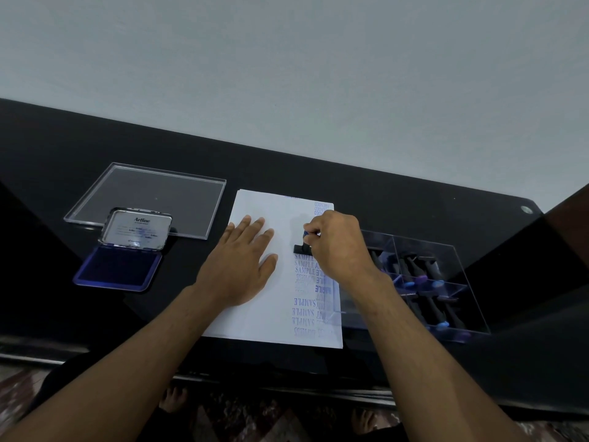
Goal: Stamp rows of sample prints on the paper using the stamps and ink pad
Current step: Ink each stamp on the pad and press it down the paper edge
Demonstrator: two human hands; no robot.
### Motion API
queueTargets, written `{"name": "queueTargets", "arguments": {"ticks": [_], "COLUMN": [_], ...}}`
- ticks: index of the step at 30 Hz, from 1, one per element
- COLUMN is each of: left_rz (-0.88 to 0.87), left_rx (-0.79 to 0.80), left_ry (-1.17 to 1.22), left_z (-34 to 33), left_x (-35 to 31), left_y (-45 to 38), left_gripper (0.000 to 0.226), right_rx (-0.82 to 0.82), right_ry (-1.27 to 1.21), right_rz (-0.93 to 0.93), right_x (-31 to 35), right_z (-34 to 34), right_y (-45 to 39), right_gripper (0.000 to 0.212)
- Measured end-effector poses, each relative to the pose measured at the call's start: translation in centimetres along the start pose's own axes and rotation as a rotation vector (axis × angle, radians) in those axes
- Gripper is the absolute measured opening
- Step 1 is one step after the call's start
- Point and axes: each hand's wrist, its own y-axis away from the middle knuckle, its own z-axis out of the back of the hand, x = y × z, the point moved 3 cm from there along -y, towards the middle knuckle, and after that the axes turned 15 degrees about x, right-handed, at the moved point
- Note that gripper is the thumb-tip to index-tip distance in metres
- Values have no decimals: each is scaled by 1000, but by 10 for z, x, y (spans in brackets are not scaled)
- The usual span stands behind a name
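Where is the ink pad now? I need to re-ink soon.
In the head view, the open ink pad lies on the black table's left side, left of the paper, touching the clear lid.

one paper (255,317), one ink pad (119,267), two hands

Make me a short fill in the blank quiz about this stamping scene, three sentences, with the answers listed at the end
1. The left hand lies flat on the ____.
2. The right hand presses a black stamp down just above a printed word reading ____.
3. The ink pad lies with its lid ____, left of the sheet.

Answers: paper; SAMPLE; open
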Motion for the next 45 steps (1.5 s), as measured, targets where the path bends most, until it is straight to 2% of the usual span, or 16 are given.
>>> {"name": "queueTargets", "arguments": {"ticks": [28,31,34,39,45], "left_rz": [4,5,-7,-6,-2], "left_rx": [-4,-8,-10,-13,-8], "left_ry": [6,6,12,21,17], "left_z": [-1,-2,-2,-2,-1], "left_x": [1,1,1,2,0], "left_y": [-1,-1,-1,0,-1], "left_gripper": [79,73,71,74,77], "right_rx": [-25,-190,-340,-365,-386], "right_ry": [-18,-144,-399,-721,-851], "right_rz": [31,57,3,-73,-119], "right_x": [1,-5,-17,-27,-30], "right_z": [4,14,17,9,9], "right_y": [4,16,25,29,34], "right_gripper": [14,11,7,17,13]}}
